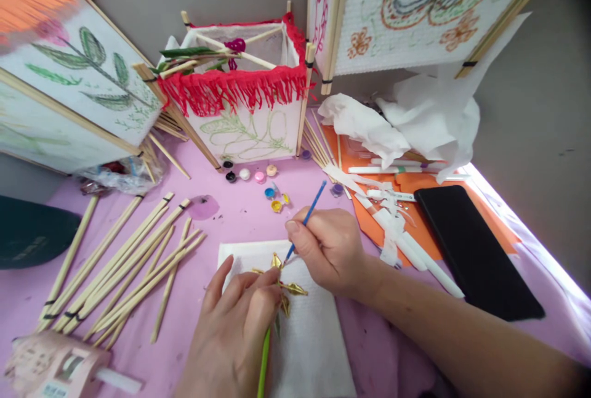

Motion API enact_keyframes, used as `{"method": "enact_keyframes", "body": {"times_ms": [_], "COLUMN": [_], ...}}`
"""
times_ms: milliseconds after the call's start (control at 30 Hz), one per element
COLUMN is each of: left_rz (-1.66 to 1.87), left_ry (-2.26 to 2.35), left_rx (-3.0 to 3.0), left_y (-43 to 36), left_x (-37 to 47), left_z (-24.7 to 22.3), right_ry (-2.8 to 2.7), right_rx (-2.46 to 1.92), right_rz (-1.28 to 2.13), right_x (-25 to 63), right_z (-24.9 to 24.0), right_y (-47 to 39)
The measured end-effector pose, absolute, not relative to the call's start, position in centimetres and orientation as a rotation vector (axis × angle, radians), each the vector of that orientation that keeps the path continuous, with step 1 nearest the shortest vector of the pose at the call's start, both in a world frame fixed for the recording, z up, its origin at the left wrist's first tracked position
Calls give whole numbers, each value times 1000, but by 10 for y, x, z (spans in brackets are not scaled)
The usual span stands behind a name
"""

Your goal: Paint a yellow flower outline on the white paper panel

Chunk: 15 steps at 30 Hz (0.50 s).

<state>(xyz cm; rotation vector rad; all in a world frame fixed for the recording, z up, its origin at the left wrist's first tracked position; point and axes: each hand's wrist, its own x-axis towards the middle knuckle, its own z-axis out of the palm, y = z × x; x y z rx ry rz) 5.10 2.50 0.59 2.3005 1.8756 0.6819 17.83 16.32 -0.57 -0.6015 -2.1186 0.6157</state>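
Observation:
A thin blue paintbrush (pixel 314 204) is gripped in my right hand (pixel 330 250), its tip down at a gold-petalled flower (pixel 295 289). My left hand (pixel 242 308) is closed at the middle of this flower, thumb and fingertips pressing on it and partly hiding it. From under that hand a bright green stem (pixel 264 361) runs toward me. The flower lies on a white textured paper sheet (pixel 318 349), under both hands. Just beyond the sheet stand small open paint pots, among them a yellow one (pixel 276 206) and a blue one (pixel 269 193).
Wooden sticks (pixel 138 268) lie at left, near a pink glue gun (pixel 55 364) and a dark green container (pixel 34 231). Paper lanterns with stick frames, one red-fringed (pixel 244 133), stand behind. A black phone (pixel 478 250) and white scraps (pixel 390 225) lie right on orange sheets.

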Motion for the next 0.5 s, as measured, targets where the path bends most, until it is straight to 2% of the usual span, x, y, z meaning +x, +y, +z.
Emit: {"method": "enact_keyframes", "body": {"times_ms": [500], "left_rz": [688], "left_ry": [1886], "left_rx": [2316], "left_y": [26], "left_x": [52], "left_z": [5], "right_ry": [-2098], "right_rx": [-596], "right_rz": [575], "right_x": [178], "right_z": [-5], "right_y": [165]}}
